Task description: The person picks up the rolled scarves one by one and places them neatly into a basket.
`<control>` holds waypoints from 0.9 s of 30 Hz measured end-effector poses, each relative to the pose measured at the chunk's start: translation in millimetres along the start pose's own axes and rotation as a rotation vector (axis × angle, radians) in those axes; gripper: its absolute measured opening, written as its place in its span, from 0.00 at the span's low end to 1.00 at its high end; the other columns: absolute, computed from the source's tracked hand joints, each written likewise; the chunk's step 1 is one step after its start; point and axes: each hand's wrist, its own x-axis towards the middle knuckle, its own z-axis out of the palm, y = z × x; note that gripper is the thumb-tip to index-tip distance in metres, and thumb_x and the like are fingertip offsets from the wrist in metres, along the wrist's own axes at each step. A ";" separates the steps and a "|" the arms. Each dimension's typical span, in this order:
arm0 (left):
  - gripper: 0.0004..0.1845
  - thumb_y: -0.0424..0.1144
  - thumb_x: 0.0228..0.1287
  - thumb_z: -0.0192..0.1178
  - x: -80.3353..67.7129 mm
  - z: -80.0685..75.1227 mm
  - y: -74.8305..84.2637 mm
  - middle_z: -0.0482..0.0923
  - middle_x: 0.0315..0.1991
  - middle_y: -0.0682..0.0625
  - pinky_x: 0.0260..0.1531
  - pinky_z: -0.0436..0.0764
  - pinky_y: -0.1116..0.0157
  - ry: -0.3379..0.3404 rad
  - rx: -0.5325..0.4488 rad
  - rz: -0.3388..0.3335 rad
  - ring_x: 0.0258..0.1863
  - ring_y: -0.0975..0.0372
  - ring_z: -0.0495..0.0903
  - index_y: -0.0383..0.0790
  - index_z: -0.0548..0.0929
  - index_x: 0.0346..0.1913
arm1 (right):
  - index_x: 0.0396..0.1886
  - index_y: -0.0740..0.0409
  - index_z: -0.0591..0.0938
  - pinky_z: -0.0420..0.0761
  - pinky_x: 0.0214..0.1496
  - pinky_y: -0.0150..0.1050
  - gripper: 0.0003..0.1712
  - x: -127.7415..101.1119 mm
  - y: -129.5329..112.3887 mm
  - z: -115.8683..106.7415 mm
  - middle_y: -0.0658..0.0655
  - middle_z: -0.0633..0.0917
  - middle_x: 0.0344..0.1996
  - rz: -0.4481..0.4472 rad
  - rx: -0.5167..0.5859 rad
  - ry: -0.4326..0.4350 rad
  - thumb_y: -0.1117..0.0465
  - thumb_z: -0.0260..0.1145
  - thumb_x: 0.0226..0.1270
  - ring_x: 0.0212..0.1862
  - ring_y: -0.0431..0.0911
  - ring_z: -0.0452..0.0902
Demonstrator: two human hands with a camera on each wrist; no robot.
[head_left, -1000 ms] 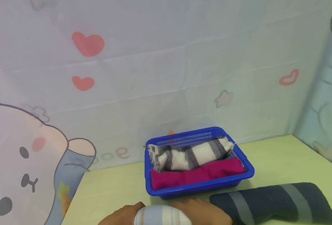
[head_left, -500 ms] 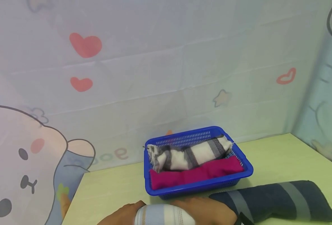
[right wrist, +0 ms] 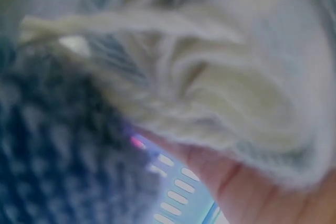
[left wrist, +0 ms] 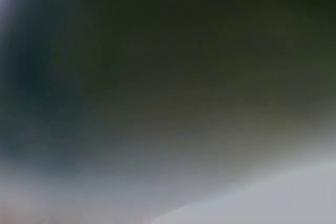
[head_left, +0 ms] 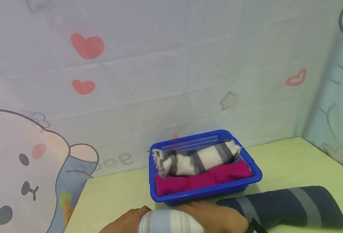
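Note:
Both hands are at the bottom of the head view, one on each side of a rolled scarf (head_left: 165, 221) in white and pale blue plaid. My left hand (head_left: 127, 221) grips its left side, and my right hand (head_left: 215, 216) curves over its right side. In the right wrist view, the rolled end of the scarf (right wrist: 247, 93) shows twisted cream fringe, with part of the right hand (right wrist: 262, 192) beneath it. Only dark blur and a pale patch fill the left wrist view. The lower part of the scarf is cut off by the head view's edge.
Just beyond the hands stands a blue plastic basket (head_left: 203, 191), holding a grey-and-white striped rolled scarf (head_left: 206, 160) and a magenta roll (head_left: 203, 181). A navy roll with grey stripes (head_left: 284, 207) lies right of the right hand on the pale table (head_left: 116, 191). A printed curtain (head_left: 159, 64) hangs behind.
The right hand and its dark wristband have shifted slightly right and up in the head view, and a little more of the plaid scarf shows. The basket and navy roll stay put.

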 end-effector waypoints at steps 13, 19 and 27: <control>0.29 0.51 0.53 0.71 1.0 -3.7 13.2 0.82 0.48 0.56 0.47 0.81 0.63 0.000 -0.034 -0.036 0.44 0.68 0.81 0.44 0.78 0.58 | 0.67 0.19 0.61 0.79 0.56 0.59 0.44 -9.5 -2.9 -4.2 0.40 0.76 0.56 0.062 0.038 -0.027 0.32 0.71 0.51 0.58 0.42 0.71; 0.32 0.61 0.53 0.70 19.6 24.7 -39.6 0.81 0.49 0.62 0.46 0.81 0.64 0.002 -0.019 -0.004 0.45 0.71 0.80 0.55 0.76 0.59 | 0.67 0.19 0.61 0.79 0.56 0.59 0.44 -10.0 -2.9 -4.9 0.40 0.76 0.57 0.059 0.038 -0.028 0.32 0.71 0.52 0.59 0.42 0.71; 0.32 0.65 0.54 0.68 33.0 46.9 -82.6 0.80 0.50 0.66 0.42 0.81 0.64 0.034 0.040 0.072 0.44 0.72 0.79 0.63 0.73 0.61 | 0.67 0.18 0.61 0.78 0.56 0.59 0.44 -10.3 -2.3 -5.3 0.39 0.76 0.56 0.070 0.042 -0.030 0.32 0.71 0.51 0.58 0.41 0.71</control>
